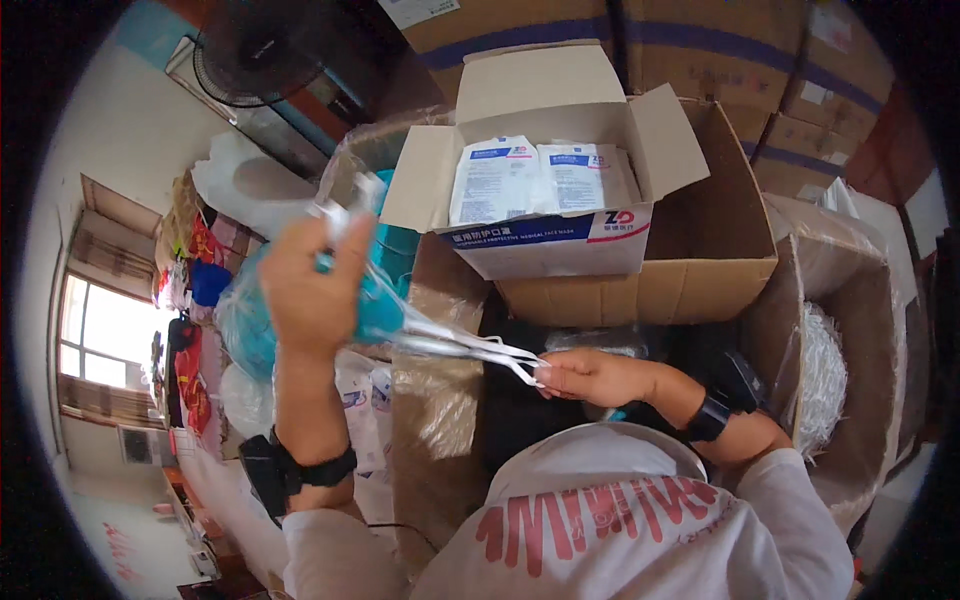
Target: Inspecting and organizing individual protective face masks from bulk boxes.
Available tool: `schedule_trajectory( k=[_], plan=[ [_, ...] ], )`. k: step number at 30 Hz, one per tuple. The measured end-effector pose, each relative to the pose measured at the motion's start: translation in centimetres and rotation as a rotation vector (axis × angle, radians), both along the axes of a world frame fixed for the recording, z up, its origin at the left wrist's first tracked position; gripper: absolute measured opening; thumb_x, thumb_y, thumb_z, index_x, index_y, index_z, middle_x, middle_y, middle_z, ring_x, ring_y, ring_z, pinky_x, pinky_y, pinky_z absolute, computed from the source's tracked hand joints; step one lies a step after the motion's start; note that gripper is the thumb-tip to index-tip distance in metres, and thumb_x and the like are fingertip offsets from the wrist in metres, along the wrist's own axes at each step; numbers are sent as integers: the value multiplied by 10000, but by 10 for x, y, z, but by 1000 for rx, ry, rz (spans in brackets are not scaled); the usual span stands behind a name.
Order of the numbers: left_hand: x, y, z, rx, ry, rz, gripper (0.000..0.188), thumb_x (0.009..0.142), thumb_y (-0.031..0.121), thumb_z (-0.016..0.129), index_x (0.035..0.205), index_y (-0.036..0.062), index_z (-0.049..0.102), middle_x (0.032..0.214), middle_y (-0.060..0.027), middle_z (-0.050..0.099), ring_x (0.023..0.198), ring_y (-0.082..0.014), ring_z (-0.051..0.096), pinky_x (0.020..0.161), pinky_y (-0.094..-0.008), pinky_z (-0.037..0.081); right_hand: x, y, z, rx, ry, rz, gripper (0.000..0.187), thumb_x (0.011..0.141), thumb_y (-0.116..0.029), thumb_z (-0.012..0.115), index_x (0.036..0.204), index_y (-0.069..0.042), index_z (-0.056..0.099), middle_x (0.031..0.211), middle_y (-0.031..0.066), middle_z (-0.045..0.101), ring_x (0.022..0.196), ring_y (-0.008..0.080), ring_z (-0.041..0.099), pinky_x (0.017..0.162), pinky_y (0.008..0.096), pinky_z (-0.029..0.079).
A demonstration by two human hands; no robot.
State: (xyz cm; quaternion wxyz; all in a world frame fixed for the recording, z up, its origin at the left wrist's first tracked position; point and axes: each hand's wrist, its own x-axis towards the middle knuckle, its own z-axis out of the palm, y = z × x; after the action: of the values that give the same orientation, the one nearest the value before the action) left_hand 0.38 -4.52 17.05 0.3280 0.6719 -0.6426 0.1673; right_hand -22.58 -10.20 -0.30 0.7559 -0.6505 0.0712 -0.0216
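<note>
My right hand (585,377) pinches the ends of several white elastic ear loops (500,352) in front of my chest. The loops stretch leftward, taut and partly smeared by motion, toward my left hand (318,280). That hand is raised and blurred, its fingers closed on white material that sticks out above them. Blue-green material (378,310) shows just right of the left hand; whether it is part of the held bundle is unclear. Beyond both hands stands an open white carton (560,250), with white printed packets (495,180) inside and its flaps folded out.
A larger brown cardboard box (640,290) supports the carton. On the right, an open box (860,290) holds a bundle of white strands (822,380). Blue-green items in clear plastic (245,320) lie left. Taped cartons (715,60) are stacked behind; a black fan (255,50) stands far left.
</note>
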Motion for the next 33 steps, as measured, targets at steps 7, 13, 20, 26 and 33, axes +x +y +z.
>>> schedule_trajectory(
  k=[7,13,20,26,33],
  plan=[
    [-54,46,-128,967,878,-479,560,770,215,647,1264,81,421,1044,-97,594,946,-130,535,834,-291,410,8,2,26,-855,-63,-69,208,856,-256,464,844,-56,518,701,179,578,647,376,566,566,482,427],
    [-60,75,-159,1105,1313,-478,281,884,273,475,878,26,609,642,10,531,611,-76,492,574,-232,406,0,-1,23,-957,45,106,217,867,-269,458,841,-65,528,699,169,564,660,359,558,563,446,428],
    [-50,77,-160,532,1400,-180,223,873,230,483,828,65,626,652,-24,576,608,-109,534,569,-262,407,33,29,16,-749,4,-251,207,872,-239,480,922,-43,522,727,205,562,678,387,544,569,445,421],
    [-48,81,-166,577,242,-255,166,744,188,564,880,109,619,762,-104,615,677,-277,589,644,-396,445,20,26,5,-675,263,-4,306,891,-320,429,964,-46,546,756,231,570,713,420,545,611,483,426],
    [-75,86,-166,830,114,-594,207,749,217,555,909,88,577,778,-85,601,747,-244,586,665,-369,432,-17,21,33,-592,453,466,382,910,-374,353,1043,-57,522,919,221,581,868,397,554,737,456,439]
  ],
)
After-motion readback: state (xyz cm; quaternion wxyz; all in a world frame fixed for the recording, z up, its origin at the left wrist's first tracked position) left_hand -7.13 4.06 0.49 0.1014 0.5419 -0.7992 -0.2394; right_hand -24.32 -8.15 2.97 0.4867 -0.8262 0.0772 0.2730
